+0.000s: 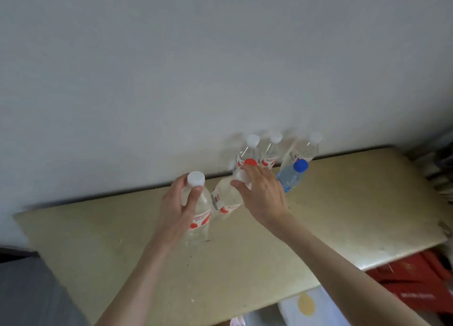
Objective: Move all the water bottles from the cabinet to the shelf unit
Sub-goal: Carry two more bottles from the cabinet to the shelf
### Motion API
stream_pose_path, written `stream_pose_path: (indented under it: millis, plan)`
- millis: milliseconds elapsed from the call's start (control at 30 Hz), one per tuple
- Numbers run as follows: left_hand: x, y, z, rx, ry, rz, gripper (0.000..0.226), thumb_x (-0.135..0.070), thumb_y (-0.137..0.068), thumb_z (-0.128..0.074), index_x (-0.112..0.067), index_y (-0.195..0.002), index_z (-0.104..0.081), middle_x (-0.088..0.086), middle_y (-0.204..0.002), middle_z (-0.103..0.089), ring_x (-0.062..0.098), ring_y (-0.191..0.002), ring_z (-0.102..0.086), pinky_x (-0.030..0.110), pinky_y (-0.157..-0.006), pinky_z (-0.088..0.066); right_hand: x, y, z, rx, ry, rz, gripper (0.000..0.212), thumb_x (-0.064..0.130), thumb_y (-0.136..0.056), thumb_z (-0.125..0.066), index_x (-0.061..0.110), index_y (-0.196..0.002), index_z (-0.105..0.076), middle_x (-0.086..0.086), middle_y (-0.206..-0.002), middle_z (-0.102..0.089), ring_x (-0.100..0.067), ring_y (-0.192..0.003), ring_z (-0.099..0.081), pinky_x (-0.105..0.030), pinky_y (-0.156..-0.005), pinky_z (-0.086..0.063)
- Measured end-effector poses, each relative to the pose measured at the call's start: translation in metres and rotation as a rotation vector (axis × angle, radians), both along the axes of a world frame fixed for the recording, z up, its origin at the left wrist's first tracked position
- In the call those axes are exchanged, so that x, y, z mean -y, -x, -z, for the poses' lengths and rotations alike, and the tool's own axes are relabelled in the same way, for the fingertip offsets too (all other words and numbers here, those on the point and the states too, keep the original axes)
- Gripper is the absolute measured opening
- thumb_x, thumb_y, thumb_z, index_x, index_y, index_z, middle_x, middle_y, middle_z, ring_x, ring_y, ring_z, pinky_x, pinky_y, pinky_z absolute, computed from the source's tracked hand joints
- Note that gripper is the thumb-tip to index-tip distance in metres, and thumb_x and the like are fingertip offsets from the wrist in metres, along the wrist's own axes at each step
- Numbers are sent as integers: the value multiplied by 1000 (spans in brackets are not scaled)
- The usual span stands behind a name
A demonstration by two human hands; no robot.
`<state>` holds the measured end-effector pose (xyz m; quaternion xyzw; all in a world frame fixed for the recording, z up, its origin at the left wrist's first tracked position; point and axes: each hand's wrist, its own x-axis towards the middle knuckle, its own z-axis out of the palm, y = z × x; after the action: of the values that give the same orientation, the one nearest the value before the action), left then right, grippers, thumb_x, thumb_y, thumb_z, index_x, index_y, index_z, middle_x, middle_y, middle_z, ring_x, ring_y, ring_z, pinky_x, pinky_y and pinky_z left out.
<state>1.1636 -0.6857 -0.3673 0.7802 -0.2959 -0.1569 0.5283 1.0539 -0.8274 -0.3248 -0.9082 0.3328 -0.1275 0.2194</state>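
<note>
Several clear water bottles stand on a beige cabinet top point(343, 215) against a white wall. My left hand point(179, 208) is wrapped around the neck of a white-capped bottle point(198, 218) with a red label. My right hand point(262, 193) closes over the top of a second white-capped bottle point(224, 200) beside it. Just behind my right fingers shows a red cap point(250, 162). A blue-capped bottle point(293, 176) stands to the right. Three white-capped bottles point(252, 149) line the wall behind.
The cabinet top ends at a front edge near me. Red packages point(411, 284) lie below at the right. A pale patterned object point(306, 306) sits low in the middle. Clutter fills the far right edge.
</note>
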Motion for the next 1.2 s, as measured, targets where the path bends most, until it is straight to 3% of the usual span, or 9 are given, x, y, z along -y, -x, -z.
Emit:
stream_pose_path:
  millis: [133,200,367,433,533,600,767,933,1200]
  plan:
    - [10,41,-18,31,33,138,45,-56,-78,-47,-23,-107,-57,-16,-99,-62,-4,-95,-55,10,-79,-40,-12,71,-16,142,50,68,45,38,-83,-61,8,-117,-55,-10,-105,-66,-30,-99,-60,-34,-77,-44]
    - [15,68,-27,21,65,217,27,-57,-80,-51,-37,-98,-55,-23,-97,-62,-11,-91,-56,5,-76,-40,-19,115,-24,178,100,126,48,43,-81,-57,7,-113,-58,-9,-100,-68,-30,-91,-63,-30,-70,-45]
    - [32,161,-51,-72,138,452,22,-55,-78,-45,-38,-90,-54,-11,-90,-63,-6,-82,-57,12,-73,-42,-44,236,-45,419,26,442,49,24,-83,-65,7,-126,-50,-3,-110,-59,-18,-102,-55,-10,-84,-30]
    - [38,209,-61,-66,162,587,36,-62,-74,-41,-32,-89,-55,-5,-85,-63,2,-76,-56,18,-71,-42,-63,292,-54,537,-27,562,48,23,-84,-63,10,-128,-48,5,-109,-52,-9,-101,-51,-14,-88,-37]
    - [35,288,-74,-56,178,769,35,-57,-78,-43,-25,-86,-56,-1,-80,-64,0,-68,-57,13,-62,-42,-96,378,-63,621,80,742,30,24,-85,-62,10,-112,-59,2,-102,-56,-16,-92,-58,-31,-84,-49]
    - [27,341,-78,-57,183,875,26,-49,-81,-44,-26,-85,-57,-4,-77,-65,-1,-66,-59,11,-59,-43,-125,431,-69,677,89,852,26,33,-84,-60,15,-104,-60,0,-100,-57,-20,-94,-60,-32,-82,-50]
    - [-1,473,-77,-76,188,1180,41,-63,-77,-41,-28,-88,-58,-1,-80,-67,14,-75,-63,33,-69,-50,-211,551,-68,696,202,1082,31,50,-79,-47,25,-94,-55,11,-93,-53,-21,-88,-60,-28,-79,-47]
    - [-39,613,-81,-16,235,1540,49,-73,-76,-34,-30,-90,-54,0,-84,-66,8,-77,-62,22,-68,-49,-306,659,-61,791,294,1365,20,49,-75,-52,32,-85,-53,5,-87,-55,-5,-78,-55,-14,-71,-42]
    - [-118,829,-71,-11,236,1975,24,-42,-91,-41,-20,-89,-51,-7,-78,-61,-4,-66,-55,8,-56,-39,-457,811,-47,875,418,1827,18,42,-75,-59,30,-89,-57,4,-97,-55,5,-82,-55,-6,-75,-40]
